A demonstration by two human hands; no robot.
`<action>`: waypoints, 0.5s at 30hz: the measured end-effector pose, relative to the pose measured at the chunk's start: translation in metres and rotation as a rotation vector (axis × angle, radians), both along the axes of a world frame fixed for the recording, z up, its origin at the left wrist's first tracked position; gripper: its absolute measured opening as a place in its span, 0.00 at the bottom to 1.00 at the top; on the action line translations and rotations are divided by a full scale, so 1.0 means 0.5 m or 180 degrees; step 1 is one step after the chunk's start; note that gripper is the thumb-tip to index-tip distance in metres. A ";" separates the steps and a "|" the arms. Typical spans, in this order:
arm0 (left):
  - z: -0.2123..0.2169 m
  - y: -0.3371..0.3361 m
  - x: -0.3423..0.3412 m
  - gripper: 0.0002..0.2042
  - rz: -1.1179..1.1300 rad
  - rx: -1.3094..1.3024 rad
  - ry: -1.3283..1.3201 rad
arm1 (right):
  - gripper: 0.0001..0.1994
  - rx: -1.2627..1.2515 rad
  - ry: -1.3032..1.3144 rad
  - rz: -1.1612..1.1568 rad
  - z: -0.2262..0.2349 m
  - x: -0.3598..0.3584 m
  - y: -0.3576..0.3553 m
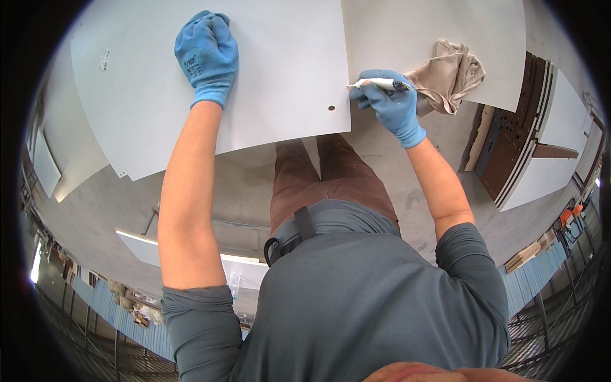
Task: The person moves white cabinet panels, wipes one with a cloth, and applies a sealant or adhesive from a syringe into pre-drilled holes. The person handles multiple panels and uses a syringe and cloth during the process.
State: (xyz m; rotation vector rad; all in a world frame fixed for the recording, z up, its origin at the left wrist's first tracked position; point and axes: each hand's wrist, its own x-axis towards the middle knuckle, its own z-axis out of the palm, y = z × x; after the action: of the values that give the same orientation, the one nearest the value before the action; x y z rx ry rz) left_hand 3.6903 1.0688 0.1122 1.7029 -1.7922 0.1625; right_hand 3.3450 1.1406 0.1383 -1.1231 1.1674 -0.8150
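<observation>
A large white panel (286, 70) lies in front of me, with a small dark round hole near its front right corner. My left hand (207, 54), in a blue glove, rests on the panel with its fingers curled closed. Whatever may be inside that fist is hidden. My right hand (391, 105), gloved in blue as well, is closed round a white marker pen (382, 83) with a dark end. The pen's thin tip points left, at the panel's right edge. Just right of this hand lies a crumpled beige cloth (450, 73).
The cloth lies on another pale panel (496, 38) to the right. Stacked brown and white boards (528, 137) stand at the right. A small label (104, 59) is on the white panel's left part. Behind me, a white board (137, 245) lies low at the left.
</observation>
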 end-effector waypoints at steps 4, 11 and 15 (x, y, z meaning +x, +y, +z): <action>0.001 0.000 0.000 0.11 0.0007 0.0045 0.0013 | 0.04 -0.0102 -0.0093 0.0055 -0.003 -0.004 0.000; -0.004 0.001 0.003 0.11 0.0011 0.0046 0.0000 | 0.04 -0.0041 0.0058 0.0072 -0.004 -0.006 0.000; -0.007 0.001 0.003 0.11 0.0020 0.0011 -0.0020 | 0.05 0.0060 -0.0002 0.0013 -0.001 -0.001 0.000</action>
State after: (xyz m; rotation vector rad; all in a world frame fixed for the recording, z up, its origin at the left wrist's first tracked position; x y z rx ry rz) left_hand 3.6920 1.0694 0.1086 1.7124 -1.7930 0.1677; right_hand 3.3445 1.1404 0.1378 -1.1092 1.1697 -0.7997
